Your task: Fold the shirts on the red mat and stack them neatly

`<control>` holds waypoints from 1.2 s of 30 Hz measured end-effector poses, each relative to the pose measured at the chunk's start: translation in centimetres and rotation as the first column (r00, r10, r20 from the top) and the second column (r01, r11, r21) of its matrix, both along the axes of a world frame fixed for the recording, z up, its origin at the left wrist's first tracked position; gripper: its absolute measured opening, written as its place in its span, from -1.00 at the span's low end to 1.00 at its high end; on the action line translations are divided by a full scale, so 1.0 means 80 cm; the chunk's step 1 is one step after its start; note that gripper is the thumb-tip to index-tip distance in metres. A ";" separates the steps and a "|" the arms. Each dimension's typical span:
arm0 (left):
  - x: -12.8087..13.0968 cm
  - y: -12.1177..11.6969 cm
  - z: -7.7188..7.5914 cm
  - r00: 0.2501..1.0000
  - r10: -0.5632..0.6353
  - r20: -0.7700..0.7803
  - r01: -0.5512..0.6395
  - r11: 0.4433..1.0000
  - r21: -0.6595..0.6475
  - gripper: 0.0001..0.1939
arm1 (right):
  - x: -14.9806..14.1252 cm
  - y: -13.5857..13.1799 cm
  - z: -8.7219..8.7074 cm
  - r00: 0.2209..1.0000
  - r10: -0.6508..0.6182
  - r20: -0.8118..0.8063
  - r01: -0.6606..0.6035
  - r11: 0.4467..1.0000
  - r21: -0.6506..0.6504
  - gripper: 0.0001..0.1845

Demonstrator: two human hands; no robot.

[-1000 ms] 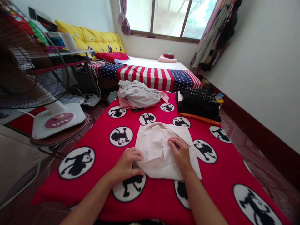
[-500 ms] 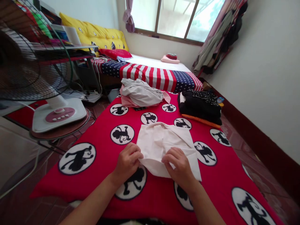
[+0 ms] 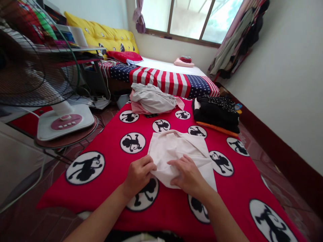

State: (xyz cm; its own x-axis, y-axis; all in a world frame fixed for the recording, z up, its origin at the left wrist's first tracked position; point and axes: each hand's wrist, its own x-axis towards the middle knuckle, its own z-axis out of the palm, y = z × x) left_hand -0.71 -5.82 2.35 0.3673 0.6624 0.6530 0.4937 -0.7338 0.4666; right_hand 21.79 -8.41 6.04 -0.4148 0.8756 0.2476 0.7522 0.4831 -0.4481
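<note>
Left hand (image 3: 140, 173): fingers curled in, pinching the near left edge of a white cloth (image 3: 164, 146); the thumb tip is hidden. Right hand (image 3: 188, 176): thumb and forefinger parted, laid over the near middle of the same cloth; its palm side is hidden, so the extent of contact cannot be told. Both forearms are cut off at the lower frame edge.

The cloth lies folded and creased on a red blanket (image 3: 176, 215) patterned with black monkeys in white circles. Its near portion is partly covered by the right hand.

Beyond it, to the left, sits a crumpled pile of grey and pink clothes (image 3: 152, 99); a small dark item (image 3: 152, 116) is mostly hidden beneath its near edge. To the right stands a folded stack of black clothes (image 3: 217, 112) with an orange layer at the bottom. A small blue object (image 3: 238, 106) beside the stack is partly hidden; any print on it is too small to read.

At left, the fan (image 3: 67, 122) is cut off by the frame, and the lettering, if any, near its buttons is illegible.
</note>
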 end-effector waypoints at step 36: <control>0.003 0.024 -0.001 0.812 0.410 0.415 0.169 0.515 -0.840 -0.66 | 0.005 -0.060 -0.023 0.993 0.117 -0.005 -0.111 0.954 0.280 -0.81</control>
State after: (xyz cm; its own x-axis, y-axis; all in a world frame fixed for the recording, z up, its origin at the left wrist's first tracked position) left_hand -0.45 -3.87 2.29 0.0462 0.9833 -0.1759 0.0163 0.1753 0.9844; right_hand 22.16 -13.17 4.20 -0.4996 0.7179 0.4848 0.6770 0.6727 -0.2984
